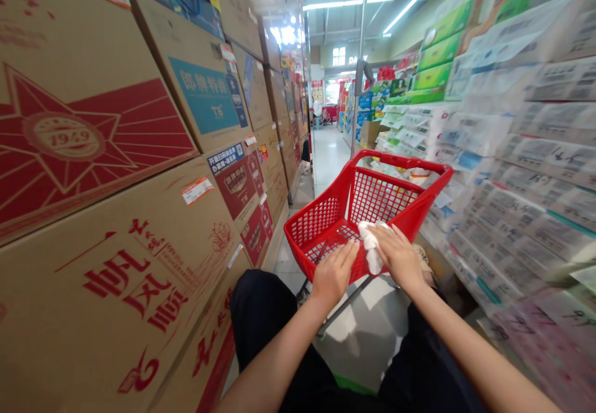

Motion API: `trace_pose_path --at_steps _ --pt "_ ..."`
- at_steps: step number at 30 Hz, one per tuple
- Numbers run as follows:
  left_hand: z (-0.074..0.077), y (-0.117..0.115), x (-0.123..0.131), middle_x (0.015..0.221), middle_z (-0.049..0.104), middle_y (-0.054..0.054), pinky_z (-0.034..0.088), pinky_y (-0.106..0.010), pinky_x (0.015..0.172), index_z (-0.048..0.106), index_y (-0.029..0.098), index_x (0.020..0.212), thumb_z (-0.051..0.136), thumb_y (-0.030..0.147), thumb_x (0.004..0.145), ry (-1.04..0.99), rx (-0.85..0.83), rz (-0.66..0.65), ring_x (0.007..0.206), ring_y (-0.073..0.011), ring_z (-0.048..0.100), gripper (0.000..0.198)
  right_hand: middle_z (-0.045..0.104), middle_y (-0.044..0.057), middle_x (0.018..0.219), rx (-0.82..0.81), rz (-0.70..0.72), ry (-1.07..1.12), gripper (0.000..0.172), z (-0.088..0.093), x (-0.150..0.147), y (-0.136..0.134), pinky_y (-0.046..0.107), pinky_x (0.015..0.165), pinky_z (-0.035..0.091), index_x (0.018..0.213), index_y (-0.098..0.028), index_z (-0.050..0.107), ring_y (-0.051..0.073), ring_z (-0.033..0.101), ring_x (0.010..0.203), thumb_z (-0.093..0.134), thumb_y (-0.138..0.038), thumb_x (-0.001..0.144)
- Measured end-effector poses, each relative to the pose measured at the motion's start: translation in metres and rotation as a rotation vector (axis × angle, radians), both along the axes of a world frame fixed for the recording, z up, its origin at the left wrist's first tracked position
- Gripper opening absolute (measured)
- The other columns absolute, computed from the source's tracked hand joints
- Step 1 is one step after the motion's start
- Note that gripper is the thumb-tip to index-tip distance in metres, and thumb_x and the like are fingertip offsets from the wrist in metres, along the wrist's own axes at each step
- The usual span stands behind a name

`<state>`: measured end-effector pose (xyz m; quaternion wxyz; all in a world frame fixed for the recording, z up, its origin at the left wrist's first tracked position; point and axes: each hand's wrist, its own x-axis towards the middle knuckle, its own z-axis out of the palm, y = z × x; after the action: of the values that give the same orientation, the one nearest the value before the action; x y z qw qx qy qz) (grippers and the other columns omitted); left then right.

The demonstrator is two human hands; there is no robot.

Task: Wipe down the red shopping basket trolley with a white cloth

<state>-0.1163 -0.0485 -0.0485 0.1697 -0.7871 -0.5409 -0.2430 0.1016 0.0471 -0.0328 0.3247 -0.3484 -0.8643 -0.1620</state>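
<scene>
A red plastic shopping cart (321,214) with a grid-patterned basket stands in front of me, between my knees. My left hand (334,271) lies with straight fingers against the near side of the basket and holds nothing. With my right hand (398,256) I press a crumpled white cloth (372,258) to the basket's near edge, to the right of my left hand. Part of the cloth is hidden under the right fingers. The cart's thin metal frame (347,304) shows below the basket.
Stacked cardboard cartons (139,276) form a wall close on my left. Piled plastic-wrapped packs (526,195), blurred, crowd the right side, with green packs (435,59) higher up. The tiled aisle (330,146) runs on beyond the cart, past a metal pole (361,115).
</scene>
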Motion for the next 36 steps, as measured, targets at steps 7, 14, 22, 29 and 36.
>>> trace_pose_path --at_steps 7,14,22,29,36 --pt "0.004 0.001 0.006 0.161 0.034 -0.001 0.043 -0.030 0.114 0.029 0.021 0.157 0.039 0.014 0.098 0.018 -0.005 -0.020 0.137 -0.0169 0.048 0.060 0.058 0.002 0.143 -0.019 -0.095 -0.017 0.044 0.022 0.049 0.050 0.055 0.122 0.020 0.146 -0.028 0.048 0.023 0.051 0.136 0.037 -0.034 0.103" --pt "-0.006 0.014 0.015 0.157 0.040 -0.012 0.055 -0.026 0.099 0.028 0.011 0.156 0.040 0.012 0.097 0.094 0.072 0.084 0.128 -0.0179 0.058 0.061 0.054 0.005 0.147 -0.021 -0.051 0.005 0.048 -0.002 0.002 0.011 0.046 0.121 0.028 0.148 -0.021 0.046 0.021 0.045 0.141 0.039 -0.032 0.103" --pt "-0.006 0.021 0.015 0.158 0.038 -0.015 0.056 -0.026 0.097 0.037 0.010 0.152 0.044 0.009 0.094 0.165 0.050 0.103 0.123 -0.0183 0.062 0.058 0.058 0.003 0.143 -0.086 -0.073 -0.026 0.047 0.016 0.033 0.051 0.056 0.121 0.023 0.150 -0.030 0.043 0.022 0.049 0.137 0.036 -0.033 0.103" --pt "0.006 0.019 0.030 0.152 0.048 -0.013 0.059 -0.020 0.084 0.022 0.013 0.159 0.040 0.008 0.096 0.124 0.001 0.188 0.116 -0.0156 0.066 0.065 0.052 0.007 0.148 -0.078 -0.027 -0.011 0.049 -0.005 -0.003 0.010 0.048 0.121 0.030 0.150 -0.020 0.043 0.022 0.043 0.142 0.038 -0.030 0.102" --pt "0.013 0.021 0.021 0.161 0.033 -0.011 0.049 -0.025 0.106 0.006 0.012 0.160 0.040 0.018 0.100 -0.064 -0.083 -0.027 0.141 -0.0161 0.045 0.070 0.052 0.003 0.149 -0.138 0.023 -0.061 0.048 0.005 0.015 0.013 0.054 0.122 0.024 0.151 -0.027 0.041 0.021 0.044 0.142 0.034 -0.033 0.104"
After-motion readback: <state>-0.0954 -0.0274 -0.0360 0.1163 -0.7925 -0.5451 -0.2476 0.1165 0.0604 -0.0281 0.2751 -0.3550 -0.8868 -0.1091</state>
